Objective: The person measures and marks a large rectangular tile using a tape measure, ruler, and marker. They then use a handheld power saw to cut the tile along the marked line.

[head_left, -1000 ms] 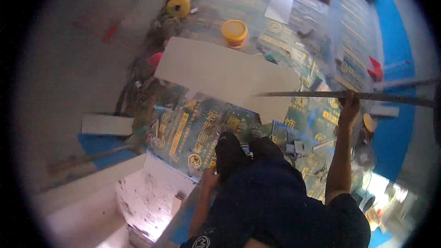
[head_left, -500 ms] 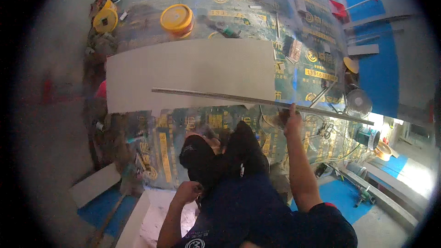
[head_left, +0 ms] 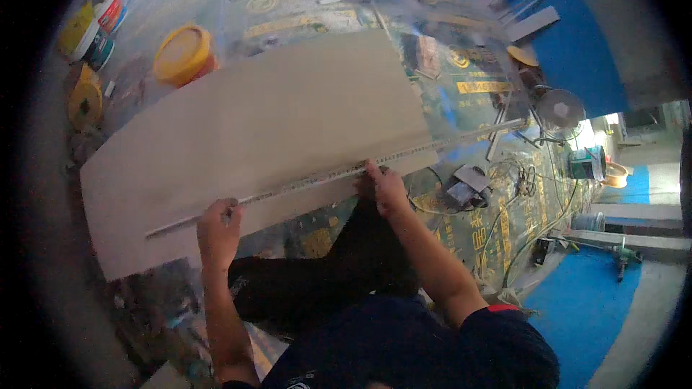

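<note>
A large pale grey rectangular board (head_left: 252, 144) lies flat on the plastic-covered printed floor sheet (head_left: 461, 79). Across its near edge rests a long thin metal straightedge (head_left: 339, 171). The right hand (head_left: 386, 187) presses fingers down on the straightedge; the left hand (head_left: 218, 230) is closed, pinching a small marking tool against it.

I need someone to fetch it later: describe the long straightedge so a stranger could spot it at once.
Start at the big pale board lying on the printed floor sheeting. Along its near edge lies the straightedge, pinned by the left hand and right hand. It is thin, metallic, marked with graduations, and overhangs the board's right end.
</note>
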`<control>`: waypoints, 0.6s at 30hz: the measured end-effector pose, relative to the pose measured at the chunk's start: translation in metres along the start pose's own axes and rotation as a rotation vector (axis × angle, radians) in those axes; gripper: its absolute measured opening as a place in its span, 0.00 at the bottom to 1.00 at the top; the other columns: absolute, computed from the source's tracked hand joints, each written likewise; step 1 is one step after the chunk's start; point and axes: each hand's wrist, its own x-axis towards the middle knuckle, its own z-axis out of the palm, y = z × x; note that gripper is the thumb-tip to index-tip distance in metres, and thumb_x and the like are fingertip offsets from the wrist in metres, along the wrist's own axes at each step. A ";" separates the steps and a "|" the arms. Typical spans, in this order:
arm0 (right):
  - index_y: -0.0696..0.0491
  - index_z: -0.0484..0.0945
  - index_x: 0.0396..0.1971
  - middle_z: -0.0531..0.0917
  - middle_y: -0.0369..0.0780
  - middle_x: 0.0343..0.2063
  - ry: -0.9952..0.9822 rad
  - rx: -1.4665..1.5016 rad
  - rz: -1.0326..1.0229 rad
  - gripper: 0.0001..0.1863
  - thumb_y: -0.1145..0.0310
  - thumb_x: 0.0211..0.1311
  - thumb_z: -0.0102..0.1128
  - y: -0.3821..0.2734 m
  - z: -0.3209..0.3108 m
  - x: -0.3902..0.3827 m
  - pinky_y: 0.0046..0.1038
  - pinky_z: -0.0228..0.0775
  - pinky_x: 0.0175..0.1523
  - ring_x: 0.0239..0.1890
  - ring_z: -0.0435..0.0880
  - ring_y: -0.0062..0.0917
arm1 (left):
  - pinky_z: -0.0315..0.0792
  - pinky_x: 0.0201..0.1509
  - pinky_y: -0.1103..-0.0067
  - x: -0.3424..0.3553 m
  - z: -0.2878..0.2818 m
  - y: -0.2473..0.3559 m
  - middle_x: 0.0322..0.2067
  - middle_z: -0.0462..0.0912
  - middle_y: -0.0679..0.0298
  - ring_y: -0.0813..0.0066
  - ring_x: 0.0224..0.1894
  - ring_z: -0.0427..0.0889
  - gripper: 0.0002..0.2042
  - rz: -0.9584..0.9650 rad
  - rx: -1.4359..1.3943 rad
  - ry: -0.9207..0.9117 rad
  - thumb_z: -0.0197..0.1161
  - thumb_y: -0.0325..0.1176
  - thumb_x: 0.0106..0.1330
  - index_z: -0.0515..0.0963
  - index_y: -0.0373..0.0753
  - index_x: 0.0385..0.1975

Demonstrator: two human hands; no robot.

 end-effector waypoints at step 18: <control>0.60 0.79 0.41 0.84 0.44 0.31 -0.471 -0.608 -0.203 0.22 0.53 0.67 0.58 0.035 -0.002 -0.089 0.31 0.76 0.39 0.30 0.84 0.28 | 0.65 0.34 0.82 -0.136 0.042 0.020 0.32 0.73 0.66 0.81 0.27 0.68 0.18 -0.340 -1.057 -0.269 0.52 0.32 0.62 0.75 0.34 0.51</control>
